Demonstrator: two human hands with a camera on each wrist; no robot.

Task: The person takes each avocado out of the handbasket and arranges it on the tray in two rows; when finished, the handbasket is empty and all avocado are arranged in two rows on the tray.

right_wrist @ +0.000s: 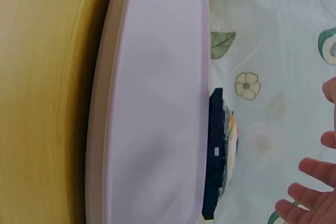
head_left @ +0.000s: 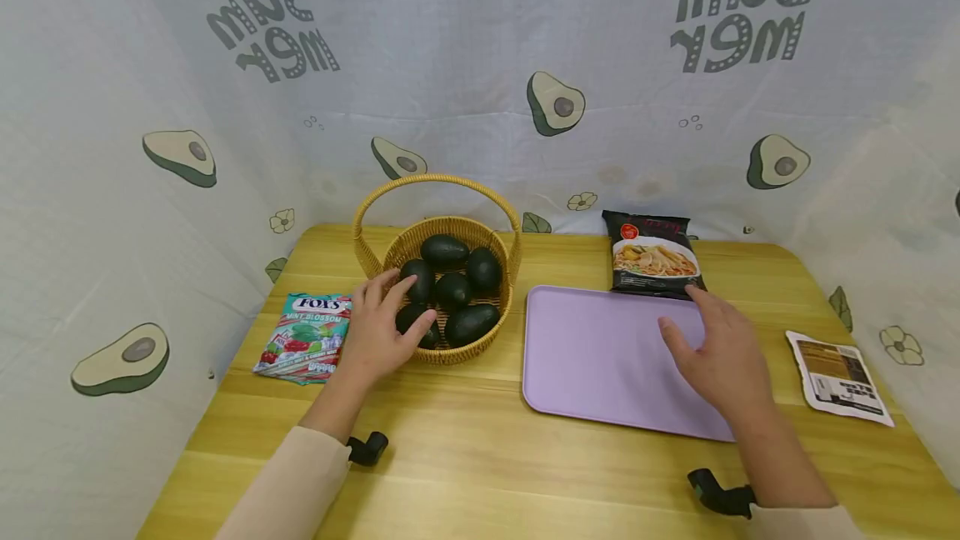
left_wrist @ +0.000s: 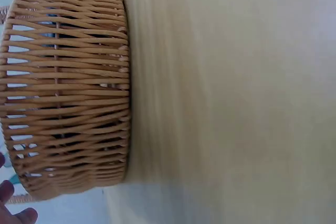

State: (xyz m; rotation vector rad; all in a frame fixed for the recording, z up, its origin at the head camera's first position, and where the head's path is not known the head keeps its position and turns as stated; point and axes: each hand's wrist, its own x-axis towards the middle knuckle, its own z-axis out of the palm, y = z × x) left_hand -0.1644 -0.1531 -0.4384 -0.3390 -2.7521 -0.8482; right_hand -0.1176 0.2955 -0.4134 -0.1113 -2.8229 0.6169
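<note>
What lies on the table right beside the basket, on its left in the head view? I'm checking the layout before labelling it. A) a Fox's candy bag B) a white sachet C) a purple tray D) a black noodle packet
A: the Fox's candy bag lies just left of the basket, by the left hand; the noodle packet, purple tray and white sachet all lie to the basket's right.
</note>
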